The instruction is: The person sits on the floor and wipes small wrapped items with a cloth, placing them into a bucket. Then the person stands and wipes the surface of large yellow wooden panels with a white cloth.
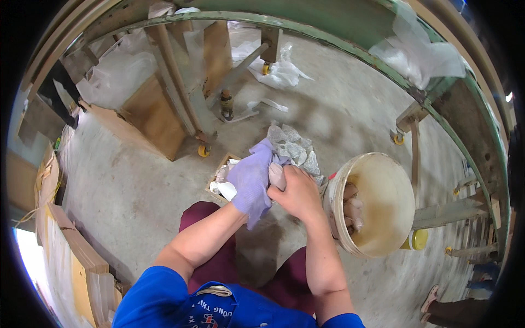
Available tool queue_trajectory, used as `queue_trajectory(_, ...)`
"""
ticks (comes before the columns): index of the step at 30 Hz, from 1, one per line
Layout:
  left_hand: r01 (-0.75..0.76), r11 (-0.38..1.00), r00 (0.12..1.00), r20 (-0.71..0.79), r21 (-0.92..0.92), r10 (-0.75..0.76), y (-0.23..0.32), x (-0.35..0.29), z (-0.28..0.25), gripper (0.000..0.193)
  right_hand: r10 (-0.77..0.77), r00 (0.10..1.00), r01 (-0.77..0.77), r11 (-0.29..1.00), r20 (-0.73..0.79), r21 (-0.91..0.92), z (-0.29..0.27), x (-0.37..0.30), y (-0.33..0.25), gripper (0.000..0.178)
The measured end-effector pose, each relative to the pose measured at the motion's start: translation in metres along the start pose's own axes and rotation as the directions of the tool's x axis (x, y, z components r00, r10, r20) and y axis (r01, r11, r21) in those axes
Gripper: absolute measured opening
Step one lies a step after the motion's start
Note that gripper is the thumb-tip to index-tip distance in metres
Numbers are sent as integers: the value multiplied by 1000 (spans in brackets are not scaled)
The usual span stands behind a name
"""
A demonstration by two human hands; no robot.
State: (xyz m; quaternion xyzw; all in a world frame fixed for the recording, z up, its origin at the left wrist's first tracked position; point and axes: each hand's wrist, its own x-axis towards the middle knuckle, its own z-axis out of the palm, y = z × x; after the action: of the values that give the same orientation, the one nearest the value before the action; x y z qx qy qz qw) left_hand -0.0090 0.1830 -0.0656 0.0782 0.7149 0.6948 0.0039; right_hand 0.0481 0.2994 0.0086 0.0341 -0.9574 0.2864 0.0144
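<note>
A lavender cloth (249, 177) covers my left hand (246, 191), hiding its fingers. Beside it, my right hand (298, 191) is closed round a smooth, pinkish rounded piece (277, 176), and the cloth touches this piece. What the piece is cannot be made out. To the right of my right hand, a tall off-white bucket (377, 161) stands tilted in view, its inside stained yellowish. Several pinkish-brown rounded pieces (353, 208) lie in it. Just beyond my hands, crumpled pale wrapping (295, 146) rests on the floor. A small wooden box (214, 190) holding white paper sits left of the cloth.
A green-edged table frame on yellow casters (204, 150) curves across the far side. A dark bottle (226, 105) stands near its leg. Cardboard (153, 117) and plastic sheeting (123, 68) are at left. Stacked boards (82, 251) lie at lower left. Another person's foot (431, 298) shows at lower right.
</note>
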Motion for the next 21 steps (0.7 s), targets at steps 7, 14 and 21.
queue_trajectory(7, 353, 526, 905, 140, -774, -401, 17, 10, 15, 11, 122, 975, -208, 786, 183, 582, 38, 5, 45, 39)
queue_trajectory(14, -426, 696, 903, 324, 578, 283, 32, 3, 5, 9, 114, 992, -108, 559, 53, 822, 36, 2, 58, 36)
queue_trajectory(21, 414, 896, 907, 157, -158, -391, 38, 7, 26, 17, 52, 992, -114, 769, 116, 629, 25, -3, 64, 45)
